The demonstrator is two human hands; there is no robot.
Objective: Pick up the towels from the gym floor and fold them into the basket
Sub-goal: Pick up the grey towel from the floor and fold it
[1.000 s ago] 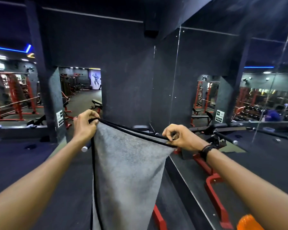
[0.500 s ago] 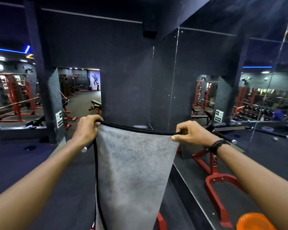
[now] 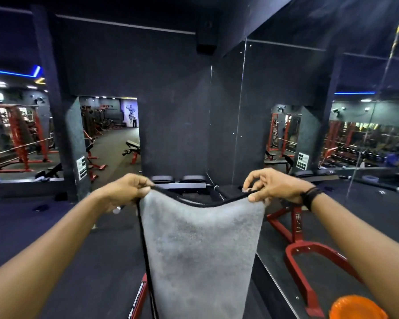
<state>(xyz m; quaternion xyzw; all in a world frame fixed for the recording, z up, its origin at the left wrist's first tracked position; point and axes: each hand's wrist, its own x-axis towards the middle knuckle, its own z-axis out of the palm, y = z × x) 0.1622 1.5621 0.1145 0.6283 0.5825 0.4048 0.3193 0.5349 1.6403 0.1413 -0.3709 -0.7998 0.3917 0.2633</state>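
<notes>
A grey towel (image 3: 200, 249) with a black hem hangs in front of me at chest height, its lower end out of frame. My left hand (image 3: 124, 192) pinches its top left corner. My right hand (image 3: 272, 185) pinches the top right corner between thumb and fingers, a black band on that wrist. The top edge sags slightly between the two hands. An orange basket (image 3: 355, 309) shows partly at the bottom right edge, seen in the mirror.
A mirror wall (image 3: 286, 111) runs along the right, reflecting red equipment frames (image 3: 309, 256). A black bench (image 3: 182, 183) stands straight ahead behind the towel. Red racks (image 3: 19, 139) fill the far left. Dark rubber floor (image 3: 55, 226) lies to my left.
Both hands moved further apart and a little lower, spreading the towel's top edge wider. The camera view tilted down slightly, showing more of the orange basket.
</notes>
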